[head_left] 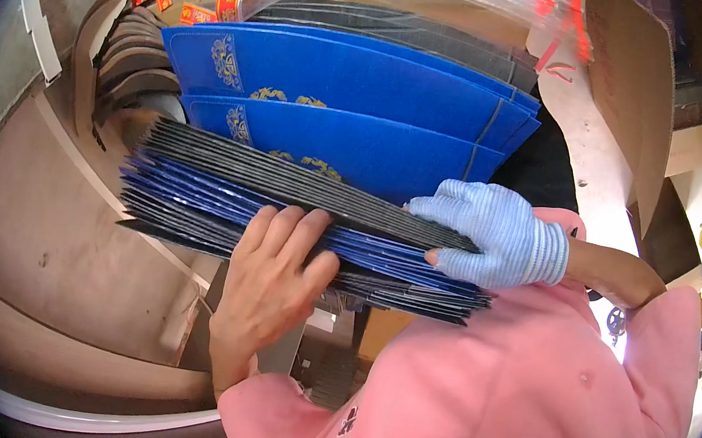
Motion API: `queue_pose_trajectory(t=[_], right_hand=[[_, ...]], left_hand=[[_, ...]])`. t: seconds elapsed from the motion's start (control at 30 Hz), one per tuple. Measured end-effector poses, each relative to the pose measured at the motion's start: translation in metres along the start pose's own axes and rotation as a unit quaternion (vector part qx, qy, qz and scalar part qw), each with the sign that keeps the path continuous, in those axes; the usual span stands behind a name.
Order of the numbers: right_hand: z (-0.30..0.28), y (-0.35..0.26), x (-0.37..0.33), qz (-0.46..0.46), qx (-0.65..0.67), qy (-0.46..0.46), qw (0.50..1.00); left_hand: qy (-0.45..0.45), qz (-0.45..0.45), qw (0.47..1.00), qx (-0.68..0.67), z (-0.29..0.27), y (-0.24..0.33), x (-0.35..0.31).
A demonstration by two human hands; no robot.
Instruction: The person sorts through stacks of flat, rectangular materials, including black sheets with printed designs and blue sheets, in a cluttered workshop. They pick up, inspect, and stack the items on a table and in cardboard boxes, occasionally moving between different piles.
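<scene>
The bare left hand grips a thick stack of flat blue sheets from below, fingers curled over its near edge. The gloved right hand, at 3 o'clock from the stack's middle, pinches its right end. More blue sheets with gold patterns lie at 12 o'clock.

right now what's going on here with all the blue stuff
A person in a pink top holds a thick stack of flat blue card sheets edge-on between both hands. The bare left hand grips its near edge; the right hand, in a pale knitted glove, presses the stack's right end. Behind lie more blue sheets with gold ornament spread flat, and brown cardboard to the right.
</scene>
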State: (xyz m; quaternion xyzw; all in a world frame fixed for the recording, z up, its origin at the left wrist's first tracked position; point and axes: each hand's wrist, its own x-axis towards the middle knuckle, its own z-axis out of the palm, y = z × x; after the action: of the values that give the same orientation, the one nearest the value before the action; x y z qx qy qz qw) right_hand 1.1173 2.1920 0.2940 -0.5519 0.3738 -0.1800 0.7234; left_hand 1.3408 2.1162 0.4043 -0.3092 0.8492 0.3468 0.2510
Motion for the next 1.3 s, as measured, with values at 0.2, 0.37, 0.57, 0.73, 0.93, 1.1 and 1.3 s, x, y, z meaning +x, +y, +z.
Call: queue_pose_trajectory(t=[0.2, 0.37, 0.57, 0.73, 0.93, 1.1, 1.3], right_hand=[[0.002, 0.001, 0.001, 0.003, -0.016, 0.007, 1.0], [0.002, 0.006, 0.001, -0.001, -0.015, 0.008, 1.0], [0.0, 0.004, 0.001, -0.004, -0.012, 0.006, 1.0], [0.001, 0.006, 0.001, -0.01, 0.0, 0.014, 1.0], [0.009, 0.007, 0.0, -0.049, -0.01, 0.036, 0.998], [0.002, 0.006, -0.003, -0.06, 0.01, 0.015, 0.998], [-0.033, 0.013, 0.006, -0.119, -0.125, 0.169, 0.97]], left_hand=[[0.001, 0.003, 1.0, -0.001, 0.004, -0.004, -0.004], [0.001, -0.009, 1.0, 0.006, 0.007, -0.002, -0.006], [-0.005, -0.007, 1.0, 0.005, 0.006, -0.002, -0.004], [0.036, -0.003, 0.999, -0.004, 0.007, -0.002, -0.004], [-0.004, -0.005, 1.0, 0.029, -0.002, 0.001, 0.011], [-0.087, 0.058, 0.993, -0.054, -0.004, -0.013, 0.027], [-0.068, 0.058, 0.994, -0.055, -0.005, -0.011, 0.026]])
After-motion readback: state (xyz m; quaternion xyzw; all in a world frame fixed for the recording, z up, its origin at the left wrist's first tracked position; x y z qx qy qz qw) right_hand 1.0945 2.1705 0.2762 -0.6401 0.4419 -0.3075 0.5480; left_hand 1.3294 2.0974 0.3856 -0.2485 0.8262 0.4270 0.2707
